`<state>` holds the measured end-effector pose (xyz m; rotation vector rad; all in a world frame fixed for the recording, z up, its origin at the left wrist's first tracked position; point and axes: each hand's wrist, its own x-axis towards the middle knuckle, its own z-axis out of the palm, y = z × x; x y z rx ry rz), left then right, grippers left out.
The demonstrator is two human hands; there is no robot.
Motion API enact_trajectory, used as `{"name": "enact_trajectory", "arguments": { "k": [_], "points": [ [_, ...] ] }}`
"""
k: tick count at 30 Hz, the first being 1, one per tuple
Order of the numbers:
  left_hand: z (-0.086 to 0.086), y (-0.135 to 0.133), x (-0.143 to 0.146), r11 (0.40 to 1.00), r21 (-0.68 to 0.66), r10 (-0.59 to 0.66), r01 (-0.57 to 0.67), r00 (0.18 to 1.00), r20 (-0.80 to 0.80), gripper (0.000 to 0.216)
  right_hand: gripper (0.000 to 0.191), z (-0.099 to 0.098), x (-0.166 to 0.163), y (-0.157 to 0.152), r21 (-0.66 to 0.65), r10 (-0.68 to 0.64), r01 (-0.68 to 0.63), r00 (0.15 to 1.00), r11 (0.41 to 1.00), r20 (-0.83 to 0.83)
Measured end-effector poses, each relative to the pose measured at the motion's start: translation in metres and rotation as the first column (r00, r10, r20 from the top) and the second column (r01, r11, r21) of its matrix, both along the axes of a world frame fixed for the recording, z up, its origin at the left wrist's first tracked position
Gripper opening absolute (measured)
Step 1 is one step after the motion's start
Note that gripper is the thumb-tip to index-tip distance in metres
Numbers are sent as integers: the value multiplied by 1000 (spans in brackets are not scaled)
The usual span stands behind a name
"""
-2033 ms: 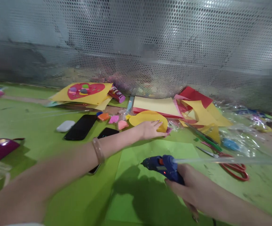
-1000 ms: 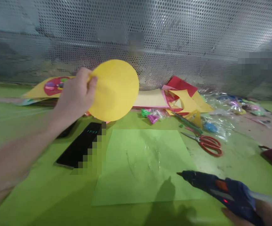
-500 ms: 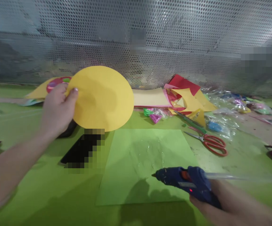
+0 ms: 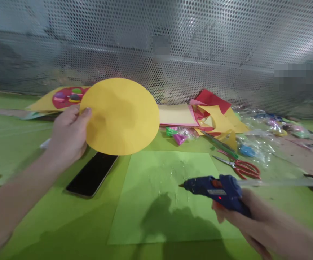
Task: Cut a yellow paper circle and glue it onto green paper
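Note:
Pinched at its left edge, a round yellow paper disc (image 4: 121,117) is held up above the table by my left hand (image 4: 71,131). My right hand (image 4: 256,216) grips a blue hot glue gun (image 4: 213,187), its nozzle pointing left and its small red light lit. A clear glue stick (image 4: 278,183) sticks out of the gun's back. Below the nozzle lies a light green paper sheet (image 4: 145,216) with clear glue strings on its upper middle. The tip is over the sheet; I cannot tell whether it touches.
A black phone (image 4: 93,175) lies left of the sheet, red-handled scissors (image 4: 245,169) to its right. Behind are coloured paper scraps (image 4: 216,115), small packets (image 4: 179,139), plastic wrappers (image 4: 256,144) and a yellow sheet with a red palette shape (image 4: 70,97). A perforated metal panel (image 4: 135,47) stands at the back.
The glue gun in my right hand has risen slightly in view. My left hand and the yellow disc have shifted a little to the right and down.

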<state>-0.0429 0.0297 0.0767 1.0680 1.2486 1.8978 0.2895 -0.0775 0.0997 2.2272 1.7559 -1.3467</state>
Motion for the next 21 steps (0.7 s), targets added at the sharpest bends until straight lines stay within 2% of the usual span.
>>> {"name": "enact_trajectory", "arguments": {
  "k": [1, 4, 7, 11, 15, 21],
  "points": [
    [1, 1, 2, 1000, -2, -4, 5, 999, 33, 14, 24, 2, -3, 8, -47, 42, -44, 999, 998, -34],
    [2, 3, 3, 999, -45, 7, -2, 993, 116, 10, 20, 3, -10, 29, -63, 153, -159, 984, 985, -86],
    [1, 6, 3, 996, -85, 35, -22, 987, 158, 12, 15, -1, -12, 40, -36, 190, -194, 978, 980, -89],
    [-1, 8, 3, 993, -113, 59, -40, 984, 169, 4, 15, -5, -8, 40, -114, 223, -225, 974, 968, -31],
    [-5, 10, 4, 985, -175, 33, 0, 982, 184, 8, 16, -5, -4, 38, -66, 223, -219, 973, 973, 61],
    [-18, 9, 3, 982, -188, 11, 28, 979, 204, 6, 20, 0, -21, 59, 6, 270, -270, 960, 963, -71]
  ]
}}
